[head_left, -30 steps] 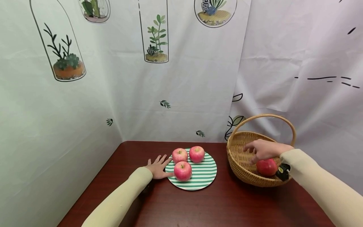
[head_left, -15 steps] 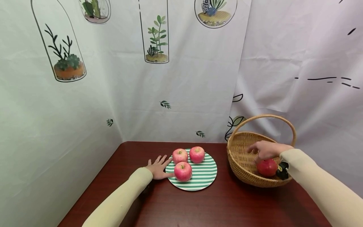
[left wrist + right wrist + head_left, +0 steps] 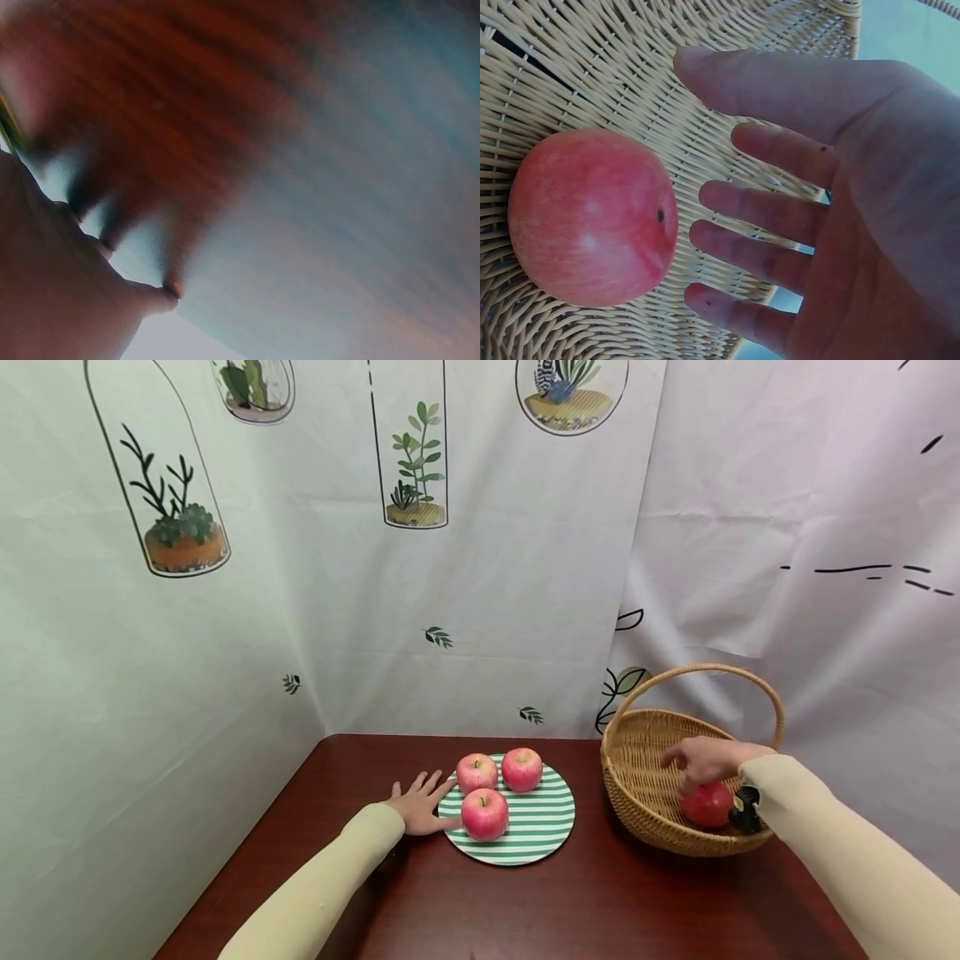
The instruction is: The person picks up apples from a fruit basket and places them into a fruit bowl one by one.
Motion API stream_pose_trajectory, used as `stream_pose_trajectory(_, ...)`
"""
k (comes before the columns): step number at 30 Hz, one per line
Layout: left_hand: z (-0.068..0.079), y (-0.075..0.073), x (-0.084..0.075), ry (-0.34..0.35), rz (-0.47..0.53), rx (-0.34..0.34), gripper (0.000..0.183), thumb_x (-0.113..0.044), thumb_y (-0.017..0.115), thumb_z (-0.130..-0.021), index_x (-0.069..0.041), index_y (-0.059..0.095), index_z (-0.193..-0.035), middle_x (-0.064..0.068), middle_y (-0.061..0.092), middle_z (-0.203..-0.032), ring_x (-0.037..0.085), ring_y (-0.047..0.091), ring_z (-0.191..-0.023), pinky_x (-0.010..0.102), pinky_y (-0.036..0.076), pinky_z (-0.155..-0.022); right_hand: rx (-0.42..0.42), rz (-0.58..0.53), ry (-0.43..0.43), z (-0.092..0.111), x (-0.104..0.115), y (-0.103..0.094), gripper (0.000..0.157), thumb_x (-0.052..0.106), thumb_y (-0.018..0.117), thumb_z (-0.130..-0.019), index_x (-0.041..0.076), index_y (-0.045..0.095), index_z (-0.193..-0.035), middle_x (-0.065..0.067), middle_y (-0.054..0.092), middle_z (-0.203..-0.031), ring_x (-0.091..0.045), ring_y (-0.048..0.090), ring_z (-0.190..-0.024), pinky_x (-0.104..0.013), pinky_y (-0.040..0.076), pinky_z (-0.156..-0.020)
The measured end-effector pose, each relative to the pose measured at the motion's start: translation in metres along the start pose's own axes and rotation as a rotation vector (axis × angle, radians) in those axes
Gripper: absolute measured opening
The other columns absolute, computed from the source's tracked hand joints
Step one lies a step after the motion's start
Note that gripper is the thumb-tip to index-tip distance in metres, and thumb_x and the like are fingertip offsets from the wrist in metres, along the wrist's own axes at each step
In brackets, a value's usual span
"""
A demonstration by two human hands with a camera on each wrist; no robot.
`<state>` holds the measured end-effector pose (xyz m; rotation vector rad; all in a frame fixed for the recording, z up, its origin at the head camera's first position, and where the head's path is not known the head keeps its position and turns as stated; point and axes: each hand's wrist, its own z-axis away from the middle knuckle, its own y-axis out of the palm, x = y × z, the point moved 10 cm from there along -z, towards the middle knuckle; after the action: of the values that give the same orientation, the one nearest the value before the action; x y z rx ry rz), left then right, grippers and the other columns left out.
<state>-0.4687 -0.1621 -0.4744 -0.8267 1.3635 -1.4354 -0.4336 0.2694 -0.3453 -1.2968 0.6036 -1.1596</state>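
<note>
In the head view a wicker basket (image 3: 636,758) holds a red apple (image 3: 707,806). My right hand (image 3: 707,758) is inside the basket's opening, just above that apple. The right wrist view shows the fingers (image 3: 765,206) slightly bent and spread, with a gap between them and the apple (image 3: 592,217); nothing is in the hand. My left hand (image 3: 422,806) lies with fingers spread at the left rim of a green-and-white striped plate (image 3: 538,817). Its thumb reaches over the rim beside the front apple (image 3: 484,815). Two more apples, left (image 3: 477,773) and right (image 3: 522,769), sit behind it.
The arched basket handle (image 3: 701,667) rises over the basket behind my right hand. Plate and basket stand apart on a dark red wooden table (image 3: 525,906). A printed white curtain (image 3: 480,585) hangs behind the table and along its left side.
My right hand has moved a little to the right and down, closer over the apple in the basket. The left hand and the plate's apples have stayed in place.
</note>
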Motion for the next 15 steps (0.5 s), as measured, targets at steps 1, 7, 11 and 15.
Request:
stream_pose_trajectory(1, -0.001, 0.001, 0.001, -0.002, 0.001, 0.000, 0.097, -0.084, 0.046, -0.084, -0.031, 0.022, -0.162, 0.008, 0.017, -0.169, 0.037, 0.013, -0.155, 0.074, 0.011, -0.115, -0.002, 0.002, 0.003, 0.000, -0.002, 0.000, 0.062, 0.020, 0.083, -0.075, 0.001, 0.064, -0.130, -0.026, 0.064, -0.117, -0.043, 0.061, -0.109, -0.048, 0.055, -0.084)
stream_pose_trajectory(7, -0.003, 0.001, 0.002, -0.002, -0.004, 0.002, 0.098, -0.085, 0.045, -0.083, -0.031, 0.022, -0.162, 0.008, 0.017, -0.169, 0.037, 0.013, -0.156, 0.074, 0.011, -0.115, -0.006, 0.028, 0.007, -0.002, -0.013, 0.003, 0.058, 0.019, 0.083, -0.074, 0.000, 0.065, -0.127, -0.027, 0.065, -0.115, -0.044, 0.062, -0.108, -0.051, 0.054, -0.086)
stream_pose_trajectory(11, 0.000, -0.001, 0.000, -0.001, -0.006, 0.002, 0.097, -0.084, 0.045, -0.084, -0.031, 0.022, -0.162, 0.008, 0.017, -0.169, 0.037, 0.013, -0.155, 0.073, 0.012, -0.115, 0.011, 0.000, 0.026, -0.001, -0.019, 0.005, 0.060, 0.014, 0.082, -0.073, -0.003, 0.064, -0.127, -0.030, 0.064, -0.116, -0.046, 0.062, -0.108, -0.050, 0.055, -0.085)
stream_pose_trajectory(15, 0.002, -0.002, -0.002, -0.003, -0.006, 0.000, 0.096, -0.083, 0.046, -0.084, -0.030, 0.023, -0.162, 0.008, 0.018, -0.169, 0.037, 0.014, -0.155, 0.073, 0.013, -0.115, 0.035, -0.047, 0.055, -0.001, -0.023, 0.009, 0.064, 0.007, 0.081, -0.070, -0.007, 0.061, -0.129, -0.035, 0.061, -0.119, -0.050, 0.059, -0.112, -0.050, 0.056, -0.085)
